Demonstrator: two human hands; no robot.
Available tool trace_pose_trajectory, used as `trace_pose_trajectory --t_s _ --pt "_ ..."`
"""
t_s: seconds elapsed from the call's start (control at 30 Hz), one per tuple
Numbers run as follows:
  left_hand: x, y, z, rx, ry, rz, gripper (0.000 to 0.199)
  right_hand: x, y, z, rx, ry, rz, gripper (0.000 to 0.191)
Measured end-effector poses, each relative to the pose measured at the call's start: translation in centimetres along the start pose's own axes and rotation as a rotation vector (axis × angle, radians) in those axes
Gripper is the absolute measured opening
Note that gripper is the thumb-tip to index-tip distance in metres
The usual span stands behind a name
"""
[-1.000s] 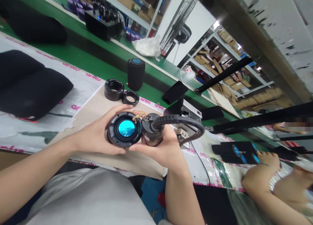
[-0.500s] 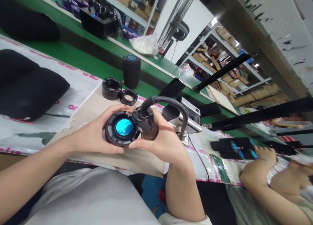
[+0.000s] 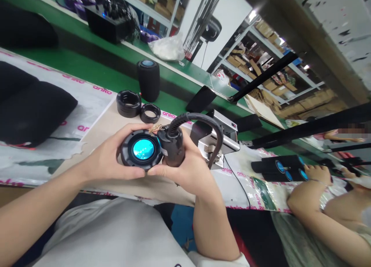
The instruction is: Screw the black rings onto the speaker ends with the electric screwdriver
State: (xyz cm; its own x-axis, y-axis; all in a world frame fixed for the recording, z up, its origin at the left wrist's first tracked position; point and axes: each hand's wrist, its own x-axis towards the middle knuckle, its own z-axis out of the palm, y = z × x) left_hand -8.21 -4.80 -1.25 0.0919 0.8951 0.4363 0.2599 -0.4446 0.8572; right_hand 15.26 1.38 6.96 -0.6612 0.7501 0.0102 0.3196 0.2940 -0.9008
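Left hand (image 3: 101, 160) grip closed round blue-centred speaker disc (image 3: 141, 150), right hand (image 3: 188, 174) grip closed on corded black cylinder (image 3: 173, 147); stiff cord (image 3: 199, 118) could twist it loose, dropping either piece

Speaker (image 3: 148, 81) behind two rings (image 3: 128, 103); rings on paper sheet (image 3: 101, 143).

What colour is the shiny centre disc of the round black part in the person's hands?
Bright cyan-blue; the disc shows best in the head view.

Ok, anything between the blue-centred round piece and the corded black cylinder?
Nothing solid does: the round piece in the left hand abuts the cylinder in the right hand. Only a small tan tangle, perhaps wires, sits atop the join.
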Motion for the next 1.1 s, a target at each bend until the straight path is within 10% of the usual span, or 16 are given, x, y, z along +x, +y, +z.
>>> trace_pose_trajectory --t_s 0.47,0.67,1.1 --pt "-0.1 -0.3 0.2 -0.2 -0.011 -0.125 0.085 0.2 -0.5 -0.4 -0.057 0.048 -0.02 0.074" --pt "-0.6 -0.5 0.1 -0.21 -0.025 -0.119 0.118 -0.4 1.1 0.9 0.051 0.106 -0.003 0.07" --pt "0.5 -0.2 -0.2 0.019 -0.057 0.146 0.092 -0.8 0.9 0.5 0.223 0.079 -0.135 0.071"
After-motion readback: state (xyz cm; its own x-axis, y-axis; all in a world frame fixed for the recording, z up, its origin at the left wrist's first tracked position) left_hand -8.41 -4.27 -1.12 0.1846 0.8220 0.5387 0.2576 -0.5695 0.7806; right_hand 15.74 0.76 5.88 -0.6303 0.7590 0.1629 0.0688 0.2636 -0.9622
